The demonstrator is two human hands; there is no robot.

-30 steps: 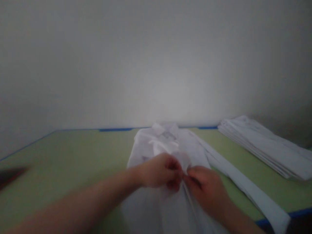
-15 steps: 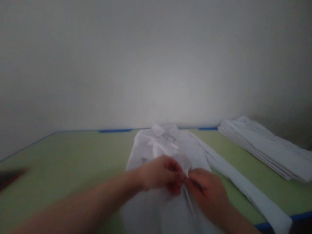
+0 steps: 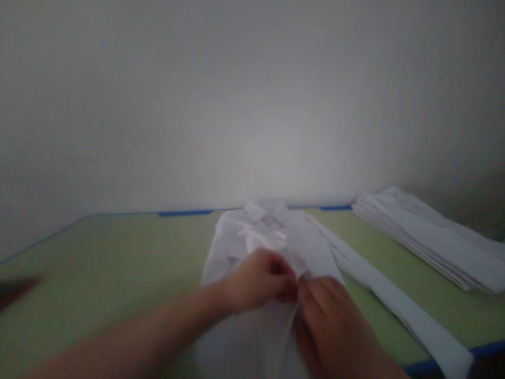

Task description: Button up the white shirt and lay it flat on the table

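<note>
A white shirt point(image 3: 229, 242) lies front up on the green table, its collar toward the wall and one sleeve point(image 3: 389, 295) stretched out to the right. Over the middle of its front, my left hand point(image 3: 266, 279) pinches the cloth near the front edge, fingers curled closed. My right hand point(image 3: 327, 310) meets it from the right, its fingers bent over the same edge and closed on the cloth. Whatever small part lies between the fingertips is hidden, and the picture is dim and blurred.
A stack of folded white garments point(image 3: 426, 237) lies at the back right of the green table point(image 3: 138, 258). Blue edging point(image 3: 185, 213) runs along the table's border, with a grey wall point(image 3: 252, 105) behind. A dark, blurred object point(image 3: 18, 289) shows at the left edge.
My right hand has turned, so its back and knuckles now face up, and its fingers have shifted lower along the shirt's edge. My left hand has barely moved.
</note>
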